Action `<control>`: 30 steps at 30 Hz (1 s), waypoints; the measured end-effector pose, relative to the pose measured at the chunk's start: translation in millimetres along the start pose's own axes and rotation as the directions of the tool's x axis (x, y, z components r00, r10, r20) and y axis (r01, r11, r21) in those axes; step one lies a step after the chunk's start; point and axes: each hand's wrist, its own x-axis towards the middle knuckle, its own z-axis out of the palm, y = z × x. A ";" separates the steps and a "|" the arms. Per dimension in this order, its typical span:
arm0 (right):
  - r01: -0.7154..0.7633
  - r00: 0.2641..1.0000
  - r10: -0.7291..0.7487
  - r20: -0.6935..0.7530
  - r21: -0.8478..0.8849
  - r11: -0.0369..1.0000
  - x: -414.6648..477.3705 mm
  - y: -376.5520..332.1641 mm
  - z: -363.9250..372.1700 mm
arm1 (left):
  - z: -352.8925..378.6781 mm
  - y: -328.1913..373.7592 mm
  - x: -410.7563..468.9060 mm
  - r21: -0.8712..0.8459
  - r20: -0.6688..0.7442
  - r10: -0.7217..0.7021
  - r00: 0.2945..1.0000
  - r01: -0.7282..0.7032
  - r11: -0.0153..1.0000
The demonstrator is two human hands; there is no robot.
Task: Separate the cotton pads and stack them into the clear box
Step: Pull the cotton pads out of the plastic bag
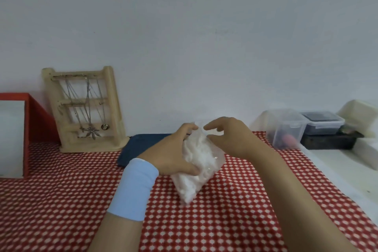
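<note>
The left hand, a pale blue wristband on its wrist, is gripping a clear plastic bag of cotton pads, holding it tilted over the red checked tablecloth. The pads are showing through the film as a crumpled white mass (single pads cannot be made out). The right hand is reaching to the bag's top edge with fingers bent; whether it is pinching the film cannot be told. A clear box is standing well to the right.
</note>
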 end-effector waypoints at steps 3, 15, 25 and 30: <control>0.058 0.998 -0.055 -0.038 0.076 0.995 -2.1 0.6 -10.1 | -13.4 0.6 -2.6 0.161 -0.139 0.047 0.989 -0.024 0.987; -0.089 0.991 0.067 0.113 0.201 0.975 -6.4 -17.6 39.0 | 1.6 -15.5 4.3 0.164 -0.042 0.003 0.999 0.004 0.987; -0.068 0.996 0.086 -0.034 0.362 0.930 -14.4 -16.1 0.6 | -25.3 -9.4 -3.3 0.479 -0.273 0.060 0.960 0.082 0.874; -0.144 0.984 0.142 0.105 0.014 0.989 -11.9 -6.7 -0.4 | -13.6 -12.2 -4.3 0.566 -0.155 -0.037 0.987 0.120 0.816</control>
